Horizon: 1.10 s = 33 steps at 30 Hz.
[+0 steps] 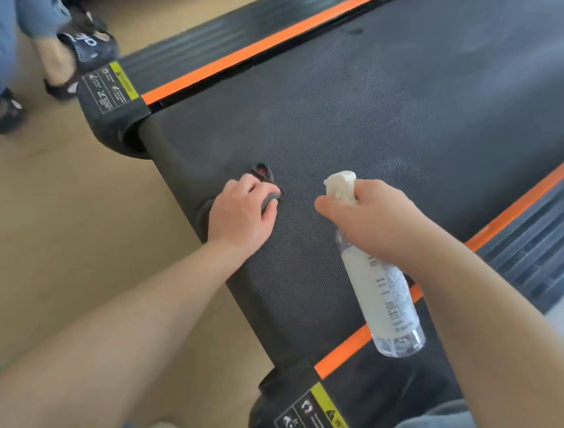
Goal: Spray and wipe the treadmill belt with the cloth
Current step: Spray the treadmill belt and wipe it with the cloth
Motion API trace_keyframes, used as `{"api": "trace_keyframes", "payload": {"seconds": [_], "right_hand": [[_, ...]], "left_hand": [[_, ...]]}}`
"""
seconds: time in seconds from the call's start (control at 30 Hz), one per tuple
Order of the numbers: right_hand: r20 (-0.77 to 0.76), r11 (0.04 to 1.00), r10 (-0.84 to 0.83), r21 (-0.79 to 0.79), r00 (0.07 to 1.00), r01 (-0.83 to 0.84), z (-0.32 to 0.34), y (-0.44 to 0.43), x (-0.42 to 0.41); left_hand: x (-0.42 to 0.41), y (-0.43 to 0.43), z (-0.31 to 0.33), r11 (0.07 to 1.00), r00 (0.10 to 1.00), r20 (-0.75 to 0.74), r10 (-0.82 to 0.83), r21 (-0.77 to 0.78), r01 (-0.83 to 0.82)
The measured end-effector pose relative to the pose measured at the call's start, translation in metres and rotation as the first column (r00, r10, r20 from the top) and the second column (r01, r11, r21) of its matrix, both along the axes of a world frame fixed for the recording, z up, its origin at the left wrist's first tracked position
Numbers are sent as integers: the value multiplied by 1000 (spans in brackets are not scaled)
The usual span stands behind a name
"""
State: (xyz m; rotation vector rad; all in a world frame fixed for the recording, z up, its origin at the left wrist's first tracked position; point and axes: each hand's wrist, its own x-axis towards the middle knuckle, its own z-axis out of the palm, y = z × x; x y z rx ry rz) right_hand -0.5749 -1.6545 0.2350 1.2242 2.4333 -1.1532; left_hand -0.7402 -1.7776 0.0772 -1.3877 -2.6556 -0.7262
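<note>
The left hand curls around a dark cloth, pressing it on the belt near its end, likely ready to wipe. At its three o'clock, the right hand clamps the spray bottle, held above the belt, presumably to wet it.

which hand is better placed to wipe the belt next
Left, probably. The left hand grips the cloth low against the treadmill belt near its end, while the right hand holds the spray bottle raised over the belt.
</note>
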Motion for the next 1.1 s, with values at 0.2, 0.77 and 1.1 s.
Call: {"api": "trace_keyframes", "payload": {"seconds": [0.2, 0.77, 1.1], "right_hand": [[0, 1000, -1, 29, 1000, 1, -11, -3, -1], [-24, 999, 45, 5, 999, -45, -6, 6, 28], [3, 987, 153, 46, 988, -153, -18, -1, 12]], "left_hand": [[134, -33, 1, 701, 686, 153, -711, 90, 707], [30, 13, 4, 998, 998, 16, 57, -29, -56], [124, -27, 5, 857, 852, 84, -516, 37, 515]]}}
